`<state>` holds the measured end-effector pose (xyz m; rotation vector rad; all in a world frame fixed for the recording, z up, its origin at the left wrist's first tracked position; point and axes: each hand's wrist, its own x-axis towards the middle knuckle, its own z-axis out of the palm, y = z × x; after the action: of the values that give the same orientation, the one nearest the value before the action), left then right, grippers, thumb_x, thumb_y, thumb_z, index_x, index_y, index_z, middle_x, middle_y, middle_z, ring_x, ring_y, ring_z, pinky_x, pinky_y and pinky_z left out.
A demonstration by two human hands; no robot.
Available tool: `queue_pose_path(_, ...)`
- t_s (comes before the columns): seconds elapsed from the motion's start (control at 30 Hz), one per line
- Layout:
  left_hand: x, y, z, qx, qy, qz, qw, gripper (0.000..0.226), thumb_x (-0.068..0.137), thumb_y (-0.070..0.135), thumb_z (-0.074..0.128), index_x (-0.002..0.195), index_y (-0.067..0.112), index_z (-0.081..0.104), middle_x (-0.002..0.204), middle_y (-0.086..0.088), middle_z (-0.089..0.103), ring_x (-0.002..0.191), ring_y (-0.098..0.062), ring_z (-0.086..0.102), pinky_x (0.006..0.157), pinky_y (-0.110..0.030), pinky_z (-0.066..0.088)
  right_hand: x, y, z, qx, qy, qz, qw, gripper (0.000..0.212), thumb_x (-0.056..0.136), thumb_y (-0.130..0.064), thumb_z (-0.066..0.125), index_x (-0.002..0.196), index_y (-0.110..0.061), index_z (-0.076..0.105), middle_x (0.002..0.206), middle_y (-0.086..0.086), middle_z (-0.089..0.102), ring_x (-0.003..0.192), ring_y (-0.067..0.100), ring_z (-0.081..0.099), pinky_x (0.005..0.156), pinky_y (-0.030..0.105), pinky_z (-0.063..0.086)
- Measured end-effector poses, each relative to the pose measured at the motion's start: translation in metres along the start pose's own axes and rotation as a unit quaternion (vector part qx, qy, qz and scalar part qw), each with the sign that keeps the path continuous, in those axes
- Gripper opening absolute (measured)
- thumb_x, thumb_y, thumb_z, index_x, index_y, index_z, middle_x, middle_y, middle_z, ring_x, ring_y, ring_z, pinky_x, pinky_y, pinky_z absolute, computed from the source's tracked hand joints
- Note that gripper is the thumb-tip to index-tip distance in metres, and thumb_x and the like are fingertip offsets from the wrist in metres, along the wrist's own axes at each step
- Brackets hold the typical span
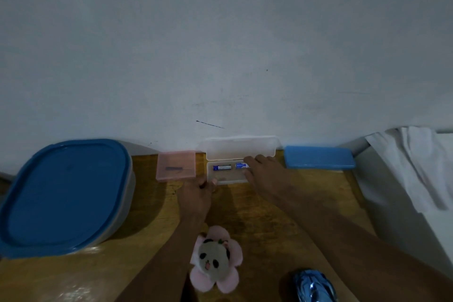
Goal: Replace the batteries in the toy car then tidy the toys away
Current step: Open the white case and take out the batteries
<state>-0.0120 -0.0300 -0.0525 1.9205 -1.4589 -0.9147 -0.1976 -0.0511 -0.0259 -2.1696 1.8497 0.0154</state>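
The right hand (264, 169) pinched one battery (241, 166) inside the open clear box (240, 148) on the table (264, 218). The left hand (196, 193) held the box's front corner. The toy car (313, 287) sat at the near edge.

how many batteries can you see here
2, both in the open clear case: the left battery lies free; the right battery has its end between fingertips of the right hand. More could be hidden under that hand.

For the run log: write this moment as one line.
stage: battery pickup | left hand: holds clear case | right hand: pinches right battery | left battery: in case | toy car: untouched
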Motion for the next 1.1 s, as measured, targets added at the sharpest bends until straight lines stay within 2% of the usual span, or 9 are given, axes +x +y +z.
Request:
queue_pose_path(0.17,0.000,0.002,-0.001,0.006,-0.003,0.001,1.000,0.018,0.091,0.024,0.065,0.084,0.009,0.071,0.074,-0.002,0.065,0.062,-0.002,0.050,0.055,-0.012,0.034,-0.003,-0.006,0.018,0.015,-0.004,-0.025,1.000,0.038,0.101,-0.040,0.031,0.136,-0.028,0.042,0.132,0.003,0.054,0.123,0.023,0.047,0.107,0.039,0.039)
queue_pose_path(0.37,0.003,-0.002,-0.001,0.003,-0.005,0.003,1.000,0.021,0.090,0.026,0.065,0.084,0.008,0.072,0.072,-0.002,0.067,0.067,-0.012,0.057,0.056,-0.018,0.039,0.000,-0.015,0.022,0.044,0.042,0.016,0.998,0.039,0.100,-0.043,0.036,0.132,-0.025,0.048,0.122,0.008,0.053,0.114,0.023,0.048,0.098,0.036,0.041)
queue_pose_path(0.5,0.003,-0.003,0.000,-0.007,-0.007,0.002,1.000,0.019,0.090,0.027,0.066,0.084,0.010,0.072,0.076,-0.004,0.069,0.070,-0.014,0.059,0.057,-0.020,0.041,0.002,-0.017,0.024,0.091,0.067,0.012,0.994,0.026,0.098,-0.033,0.045,0.109,-0.017,0.063,0.109,0.005,0.053,0.104,0.019,0.048,0.096,0.036,0.043)
queue_pose_path(0.6,0.000,0.002,-0.002,-0.025,-0.009,0.008,1.000,0.011,0.090,0.022,0.066,0.090,0.012,0.072,0.075,0.002,0.065,0.063,-0.001,0.054,0.051,-0.007,0.037,0.002,-0.016,0.025,0.115,0.098,-0.008,0.988,0.016,0.092,-0.022,0.057,0.097,-0.012,0.068,0.105,0.004,0.054,0.099,0.019,0.048,0.093,0.036,0.046)
queue_pose_path(0.67,-0.001,0.004,-0.003,-0.039,-0.010,0.009,0.999,0.011,0.091,0.020,0.065,0.096,0.014,0.072,0.077,0.005,0.064,0.063,0.005,0.052,0.050,-0.006,0.038,0.004,-0.016,0.023,0.125,0.104,-0.014,0.987,0.010,0.088,-0.019,0.063,0.093,-0.013,0.068,0.105,0.004,0.053,0.098,0.018,0.048,0.091,0.035,0.047)
queue_pose_path(0.77,0.000,0.001,-0.002,-0.037,-0.010,0.010,0.999,0.014,0.090,0.024,0.066,0.098,0.015,0.074,0.077,0.004,0.066,0.070,-0.006,0.060,0.054,-0.011,0.035,0.005,-0.017,0.020,0.142,0.094,-0.014,0.985,0.011,0.087,-0.016,0.065,0.097,-0.013,0.067,0.109,0.004,0.053,0.099,0.017,0.050,0.094,0.033,0.048)
queue_pose_path(0.9,0.000,0.002,-0.003,-0.046,-0.008,0.006,0.999,0.016,0.091,0.022,0.066,0.103,0.017,0.074,0.079,0.005,0.067,0.068,0.003,0.056,0.050,-0.007,0.037,0.006,-0.018,0.017,0.122,0.054,0.007,0.991,0.023,0.087,-0.012,0.064,0.110,-0.012,0.065,0.113,0.005,0.062,0.104,0.017,0.055,0.097,0.034,0.048)
queue_pose_path(1.0,-0.001,0.003,-0.003,-0.061,-0.009,0.002,0.998,0.015,0.091,0.019,0.066,0.104,0.015,0.073,0.081,0.005,0.067,0.068,0.002,0.059,0.053,-0.001,0.041,0.006,-0.017,0.018,0.111,0.047,0.018,0.993,0.025,0.090,-0.014,0.060,0.115,-0.011,0.064,0.116,0.006,0.065,0.110,0.020,0.055,0.098,0.031,0.044)
queue_pose_path(1.1,-0.001,0.002,-0.003,-0.044,-0.010,-0.001,0.999,0.013,0.090,0.022,0.066,0.099,0.016,0.074,0.081,0.006,0.067,0.072,-0.003,0.061,0.053,-0.005,0.037,0.005,-0.015,0.018,0.117,0.042,0.023,0.992,0.022,0.092,-0.015,0.056,0.110,-0.010,0.065,0.112,0.007,0.065,0.106,0.019,0.056,0.095,0.030,0.043)
